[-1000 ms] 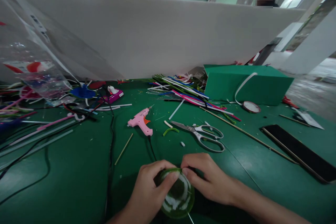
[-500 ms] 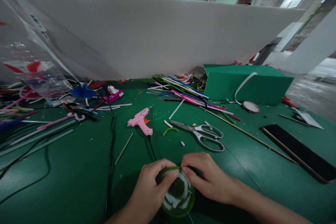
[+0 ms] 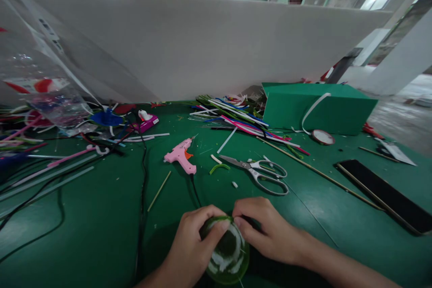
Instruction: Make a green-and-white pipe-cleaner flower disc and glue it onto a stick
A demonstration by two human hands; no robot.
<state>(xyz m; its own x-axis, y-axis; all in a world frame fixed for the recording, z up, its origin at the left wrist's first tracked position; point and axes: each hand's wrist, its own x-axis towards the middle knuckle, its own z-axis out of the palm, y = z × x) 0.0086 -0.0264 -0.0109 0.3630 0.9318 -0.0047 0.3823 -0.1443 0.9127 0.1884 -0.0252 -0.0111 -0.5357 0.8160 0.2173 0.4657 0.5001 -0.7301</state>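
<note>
Glue gun (image 3: pixel 181 156), pink, lies beyond the hands on the left side of the green table (image 3: pixel 101 238). Left hand (image 3: pixel 193 242) comes in from near left, wrapped round the left side of the round piece (image 3: pixel 224 261), thumb across its top, fingers behind. The piece sits at the near middle of the scene, green and white, fuzzy-looking, a thin pale strand at its near edge. Judged light, soft and springy, not slippery, easily squashed out of round; best taken by the rim, gently. Scissors (image 3: pixel 249 167) lie on the far side of it. Right hand (image 3: pixel 263 230) reaches in from near right, forearm low, wrist bent a little; thumb and forefinger make a narrow pinch on the far rim, beside the left thumb. Phone (image 3: pixel 384 195) farther right.
</note>
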